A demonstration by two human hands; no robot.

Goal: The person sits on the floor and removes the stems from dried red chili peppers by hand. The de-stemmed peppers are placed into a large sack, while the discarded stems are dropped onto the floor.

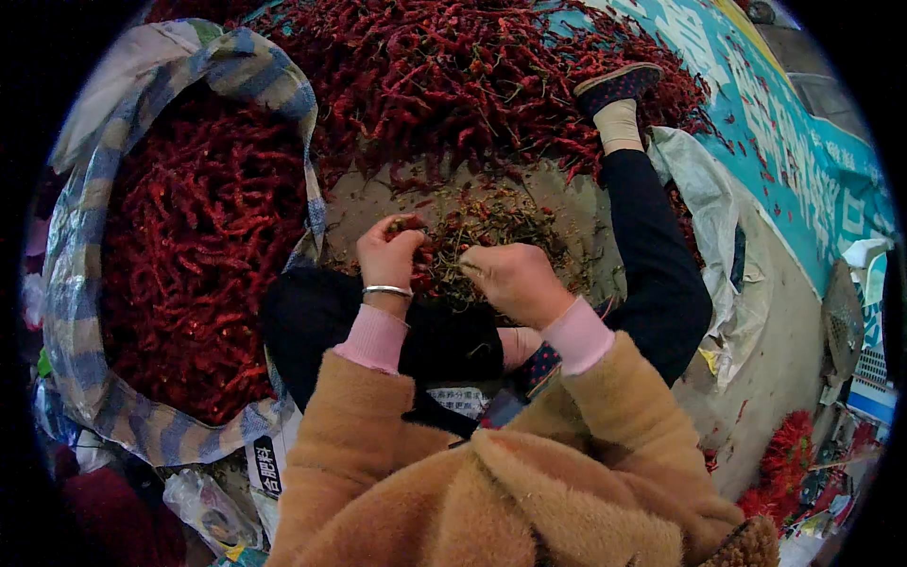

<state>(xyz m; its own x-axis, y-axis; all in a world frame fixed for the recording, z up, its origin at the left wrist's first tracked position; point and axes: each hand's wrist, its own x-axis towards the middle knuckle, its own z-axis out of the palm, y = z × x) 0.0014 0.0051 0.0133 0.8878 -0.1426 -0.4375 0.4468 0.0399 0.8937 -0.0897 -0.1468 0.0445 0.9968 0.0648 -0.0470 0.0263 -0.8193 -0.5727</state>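
My left hand, with a silver bracelet on the wrist, is curled around a few dried red chili peppers whose ends show beside the fingers. To its right, my right hand has its thumb and fingertips pinched together; whether a thin stem sits between them is too small to tell. Below and between both hands lies a heap of chili stems and broken bits. Just ahead spreads a large pile of dried red chilies, many with stems on. The hands are apart.
On the left, a blue-and-white striped woven sack stands open, full of dried chilies. My outstretched leg borders the right side, next to a white sack. A teal printed sheet lies beyond. A clear plastic bag is at lower left.
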